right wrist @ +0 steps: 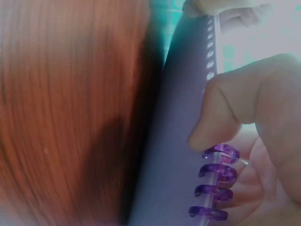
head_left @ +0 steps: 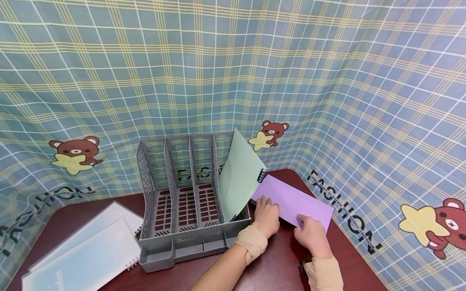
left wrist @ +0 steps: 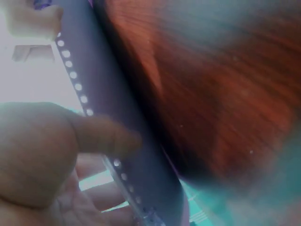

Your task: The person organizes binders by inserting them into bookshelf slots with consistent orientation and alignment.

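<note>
To the right of the rack, both hands hold a purple spiral notebook (head_left: 293, 198) low over the table. My left hand (head_left: 267, 216) grips its near edge toward the left end. In the left wrist view, the left thumb (left wrist: 106, 136) lies across the cover by the row of punched holes. My right hand (head_left: 312, 236) pinches the same edge farther right. Purple binding rings (right wrist: 214, 193) show beside the right thumb (right wrist: 221, 110) in the right wrist view. A pale green spiral notebook (head_left: 238, 176) leans in the rack's rightmost slot, just beyond the left hand.
A grey file rack (head_left: 193, 238) with upright dividers and small front trays stands mid-table. Two pale blue spiral notebooks (head_left: 83, 258) overlap at the left on the dark red wooden table (head_left: 269, 266). Plaid cloth (head_left: 204, 81) with bear prints hangs behind and along the right.
</note>
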`<state>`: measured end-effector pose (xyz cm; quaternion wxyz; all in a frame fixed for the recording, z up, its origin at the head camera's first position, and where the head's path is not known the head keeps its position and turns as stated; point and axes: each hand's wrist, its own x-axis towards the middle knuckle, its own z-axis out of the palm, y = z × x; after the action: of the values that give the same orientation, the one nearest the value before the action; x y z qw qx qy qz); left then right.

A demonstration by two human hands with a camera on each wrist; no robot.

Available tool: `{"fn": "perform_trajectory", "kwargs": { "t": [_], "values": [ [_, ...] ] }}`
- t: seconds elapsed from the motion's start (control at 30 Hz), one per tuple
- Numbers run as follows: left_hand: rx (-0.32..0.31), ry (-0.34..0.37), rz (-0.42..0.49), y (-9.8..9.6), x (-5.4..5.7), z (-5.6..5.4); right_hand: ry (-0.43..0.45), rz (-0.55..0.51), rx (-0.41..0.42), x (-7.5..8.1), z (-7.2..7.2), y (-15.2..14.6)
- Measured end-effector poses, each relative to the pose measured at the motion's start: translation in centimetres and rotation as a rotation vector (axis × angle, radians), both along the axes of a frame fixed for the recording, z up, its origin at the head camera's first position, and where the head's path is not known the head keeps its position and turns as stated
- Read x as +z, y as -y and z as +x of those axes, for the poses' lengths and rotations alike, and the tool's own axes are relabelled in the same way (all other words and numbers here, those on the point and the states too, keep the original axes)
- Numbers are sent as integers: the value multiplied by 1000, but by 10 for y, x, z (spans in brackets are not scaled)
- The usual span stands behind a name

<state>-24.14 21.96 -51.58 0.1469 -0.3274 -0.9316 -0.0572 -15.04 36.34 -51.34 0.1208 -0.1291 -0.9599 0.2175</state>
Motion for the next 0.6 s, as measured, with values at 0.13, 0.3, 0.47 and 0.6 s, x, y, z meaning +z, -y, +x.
{"fn": "perform_trajectory", "kwargs": {
  "t": [0.13,0.3,0.47,0.6],
  "values": [
    [22,-86,22,-3,0,1,-11,-22,0,4,4,-4],
    [35,-118,-10,-6,1,2,-16,-15,-9,4,6,-7],
    [47,-103,-32,-8,3,3,-18,-9,-27,-2,7,-8],
    [64,-86,-48,-9,4,5,4,-1,-27,-5,7,-5]
  ]
}}
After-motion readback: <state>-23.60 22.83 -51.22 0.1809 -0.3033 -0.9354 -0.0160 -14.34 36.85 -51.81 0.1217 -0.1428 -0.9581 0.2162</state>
